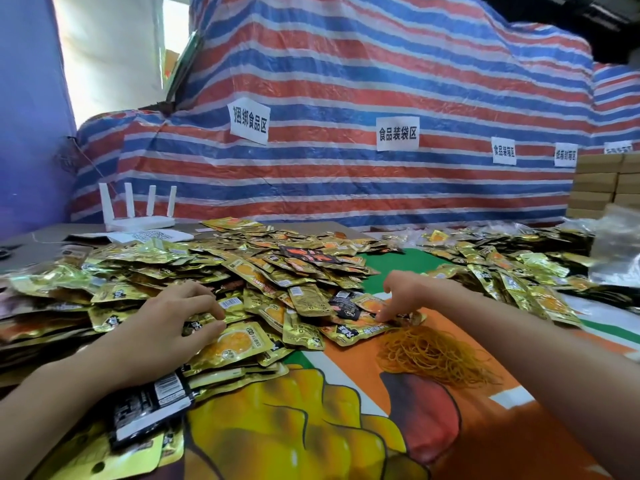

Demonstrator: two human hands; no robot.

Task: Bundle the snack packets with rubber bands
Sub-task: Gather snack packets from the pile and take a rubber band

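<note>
Gathering snack packets (207, 271) off the heap on the desk (311, 427), left hand (162, 330) resting fingers (201, 301) bent on a gold one (gripping or not, can't tell), right hand (407, 294) pinching another right beside the rubber bands (433, 355), and probably needing edges squared before banding.

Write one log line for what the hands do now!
left hand touches snack packets | right hand fingertips on packets | rubber bands loose beside it, untouched

Left grip (166, 323), right grip (405, 296) and forearms (519, 336) are bare.
</note>
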